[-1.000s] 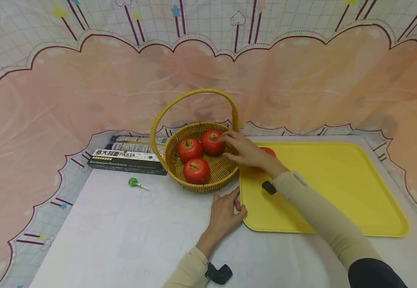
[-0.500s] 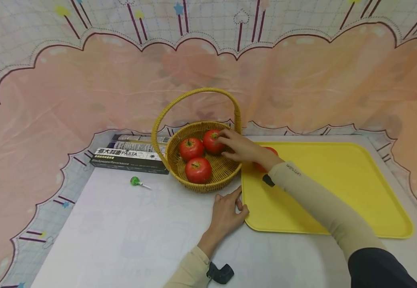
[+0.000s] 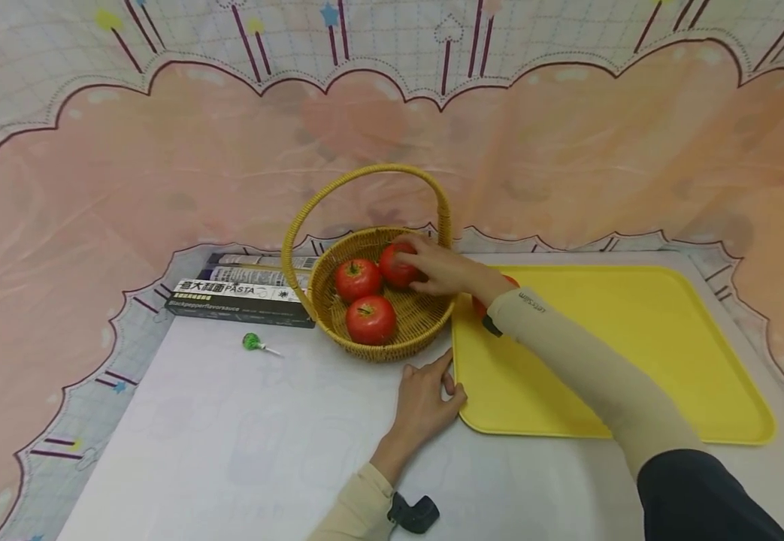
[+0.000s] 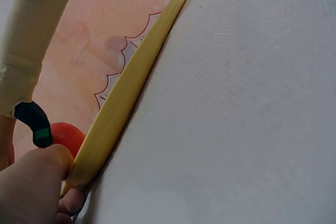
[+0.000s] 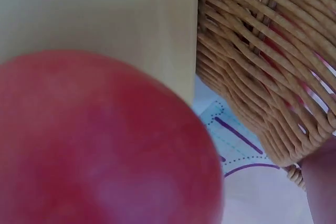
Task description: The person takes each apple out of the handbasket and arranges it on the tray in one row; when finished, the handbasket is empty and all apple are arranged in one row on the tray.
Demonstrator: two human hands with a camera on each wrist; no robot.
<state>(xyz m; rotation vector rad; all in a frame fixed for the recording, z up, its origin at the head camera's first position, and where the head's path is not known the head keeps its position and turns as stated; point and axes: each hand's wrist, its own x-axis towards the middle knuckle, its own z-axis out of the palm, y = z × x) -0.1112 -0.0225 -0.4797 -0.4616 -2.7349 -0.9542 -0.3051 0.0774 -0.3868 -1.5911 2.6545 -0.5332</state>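
In the head view, my right hand (image 3: 440, 266) reaches over the rim of a yellow wicker basket (image 3: 381, 353), its fingers curled round a red tomato (image 3: 392, 272) at the basket's back right. Two more tomatoes lie beside it, one at the left (image 3: 356, 280) and one in front (image 3: 370, 320). Another tomato (image 5: 105, 145) sits on the yellow tray (image 3: 635, 346) under my right wrist, mostly hidden in the head view. My left hand (image 3: 424, 400) pinches the tray's near left corner; in the left wrist view, the thumb (image 4: 55, 156) lies above the edge and fingers curl below.
Left of the basket lies a black-and-white pasta box (image 3: 243, 302), with dark printed packages (image 3: 256, 272) behind it. A green lollipop (image 3: 252, 342) rests on the white table (image 3: 243, 436) in front. The arched basket handle (image 3: 371, 170) rises above the tomatoes. A patterned cloth (image 3: 229, 165) hangs behind.
My right hand has moved slightly left and closed its fingers round the back-right tomato. The left hand stays at the tray's corner. The basket and tray have not moved.
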